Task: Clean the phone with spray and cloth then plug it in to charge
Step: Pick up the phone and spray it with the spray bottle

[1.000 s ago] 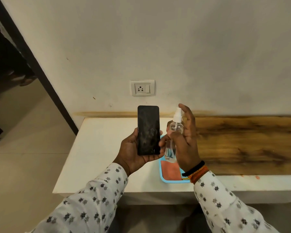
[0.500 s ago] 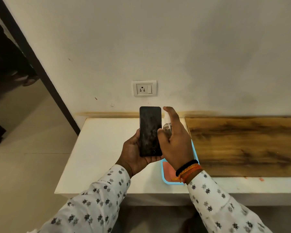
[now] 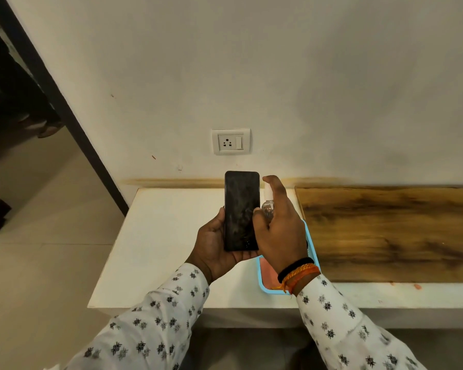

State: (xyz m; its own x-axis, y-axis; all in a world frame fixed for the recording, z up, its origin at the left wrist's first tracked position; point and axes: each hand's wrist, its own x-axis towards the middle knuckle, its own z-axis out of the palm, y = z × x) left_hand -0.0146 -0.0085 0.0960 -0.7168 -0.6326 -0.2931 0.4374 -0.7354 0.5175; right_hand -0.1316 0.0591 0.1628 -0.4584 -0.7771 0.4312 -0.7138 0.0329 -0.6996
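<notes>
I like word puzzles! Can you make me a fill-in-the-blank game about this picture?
The left hand holds a black ____.
The right hand grips a clear spray ____.
The wall socket above the phone has ____ plugged into it.
The tray under the right hand is light ____.

Answers: phone, bottle, nothing, blue.

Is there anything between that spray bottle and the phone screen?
Nothing visible. The right hand holds the bottle right beside the phone, which the left hand grips, screen bare. Only the right thumb sits near the phone's edge.
</notes>
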